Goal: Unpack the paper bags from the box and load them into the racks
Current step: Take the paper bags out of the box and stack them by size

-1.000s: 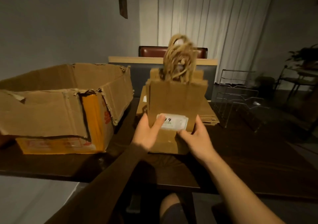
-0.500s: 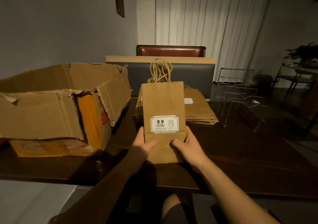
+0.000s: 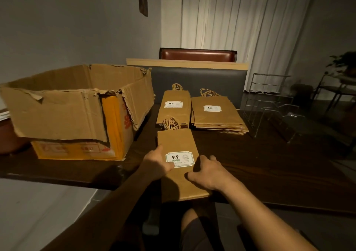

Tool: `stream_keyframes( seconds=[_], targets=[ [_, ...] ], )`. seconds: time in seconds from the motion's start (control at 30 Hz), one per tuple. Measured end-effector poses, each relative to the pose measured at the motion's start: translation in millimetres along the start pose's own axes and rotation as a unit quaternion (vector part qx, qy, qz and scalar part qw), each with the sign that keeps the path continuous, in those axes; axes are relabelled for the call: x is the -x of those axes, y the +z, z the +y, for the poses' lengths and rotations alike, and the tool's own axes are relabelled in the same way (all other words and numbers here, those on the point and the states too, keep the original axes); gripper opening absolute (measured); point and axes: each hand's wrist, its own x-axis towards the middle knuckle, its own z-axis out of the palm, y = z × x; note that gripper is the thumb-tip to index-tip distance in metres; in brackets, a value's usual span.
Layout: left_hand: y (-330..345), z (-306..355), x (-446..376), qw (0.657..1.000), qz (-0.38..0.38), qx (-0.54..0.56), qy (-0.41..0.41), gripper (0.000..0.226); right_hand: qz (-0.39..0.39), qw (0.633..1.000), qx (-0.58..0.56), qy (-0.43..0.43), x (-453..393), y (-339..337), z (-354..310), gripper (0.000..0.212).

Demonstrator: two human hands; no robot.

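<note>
As both hands press a flat paper bag (image 3: 178,166) onto the table (image 3: 269,173), the unpacking step looks midway. The left hand (image 3: 156,166) grips the bag's left edge, thumb curled onto its white label (image 3: 179,159); the right hand (image 3: 209,172) clamps the right edge, fingers curled over the paper. Just beyond the bag lie two stacks (image 3: 215,114) of like bags, rope handles pointing away. Left of the bag stands the torn box (image 3: 77,106), flaps open, its inside hidden. Right of the stacks, well apart from the bag, wait the wire racks (image 3: 269,104), apparently holding nothing. Judging by this, no bag is loaded yet; the next move calls for lifting the bag, or a stack, across to the racks and slotting it upright between the wires.
</note>
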Motion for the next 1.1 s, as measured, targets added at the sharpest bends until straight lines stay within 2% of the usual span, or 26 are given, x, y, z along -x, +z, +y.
stream_keyframes(
  seconds=[0.2, 0.33, 0.4, 0.5, 0.63, 0.77, 0.83, 0.93, 1.03, 1.1],
  targets=[
    [1.6, -2.2, -5.1, 0.997, -0.016, -0.069, -0.021, 0.071, 0.007, 0.999, -0.036, -0.024, 2.4, 1.3, 2.1, 0.095],
    [-5.7, 0.1, -4.6, 0.997, -0.005, -0.075, 0.006, 0.071, 0.014, 0.998, 0.019, -0.052, -1.8, -5.8, -1.7, 0.079],
    [-15.9, 5.9, -2.2, 0.997, 0.023, -0.039, 0.055, 0.069, 0.05, 0.995, 0.04, -0.078, -4.2, -16.5, -10.0, 0.074],
    [-47.9, 28.2, 2.7, 0.985, 0.1, 0.001, 0.143, 0.069, 0.122, 0.978, 0.016, -0.168, -10.8, -45.9, -39.2, 0.065],
    [-127.6, 61.4, 3.6, 0.95, 0.192, -0.027, 0.244, 0.063, 0.19, 0.932, 0.036, -0.305, -28.9, -95.6, -111.6, 0.054],
    [-218.1, 69.4, -13.6, 0.934, 0.24, -0.077, 0.254, 0.053, 0.199, 0.895, 0.056, -0.396, -57.7, -140.9, -199.9, 0.049],
    [-259.3, 60.0, -32.4, 0.939, 0.233, -0.107, 0.231, 0.049, 0.183, 0.885, 0.068, -0.423, -78.9, -153.3, -240.7, 0.046],
    [-314.1, 27.1, -79.3, 0.954, 0.193, -0.191, 0.126, 0.059, 0.122, 0.898, 0.11, -0.408, -122.1, -160.0, -293.8, 0.046],
    [-342.0, -10.2, -129.5, 0.966, 0.084, -0.246, -0.004, 0.073, 0.018, 0.913, 0.186, -0.364, -166.7, -155.9, -326.4, 0.042],
    [-355.6, -33.2, -165.0, 0.962, 0.011, -0.257, -0.095, 0.078, -0.067, 0.922, 0.235, -0.3, -205.1, -146.0, -344.2, 0.038]
  ],
)
